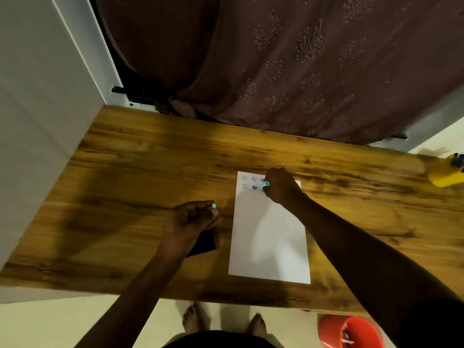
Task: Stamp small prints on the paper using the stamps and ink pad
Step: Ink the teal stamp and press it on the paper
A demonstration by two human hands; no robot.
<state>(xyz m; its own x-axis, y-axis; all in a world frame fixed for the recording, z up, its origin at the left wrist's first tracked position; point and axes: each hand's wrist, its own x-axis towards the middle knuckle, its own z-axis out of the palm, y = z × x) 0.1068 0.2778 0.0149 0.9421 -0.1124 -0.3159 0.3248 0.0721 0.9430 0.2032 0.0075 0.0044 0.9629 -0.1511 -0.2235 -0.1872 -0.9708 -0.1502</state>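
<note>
A white sheet of paper [270, 234] lies on the wooden table [140, 162], with several small blue prints [244, 182] near its far left corner. My right hand [281, 185] rests on the paper's far edge, shut on a small teal stamp [265, 185] pressed down beside the prints. My left hand [190, 219] hovers left of the paper, pinching another small teal piece [214, 205] between thumb and fingers. Under the left wrist lies a dark blue ink pad [204, 243], partly hidden.
A yellow object [445, 175] sits at the table's far right edge. A brown patterned curtain [276, 59] hangs behind the table, a white wall [32, 121] to the left. A red bucket [351, 331] stands on the floor by my bare feet [193, 318].
</note>
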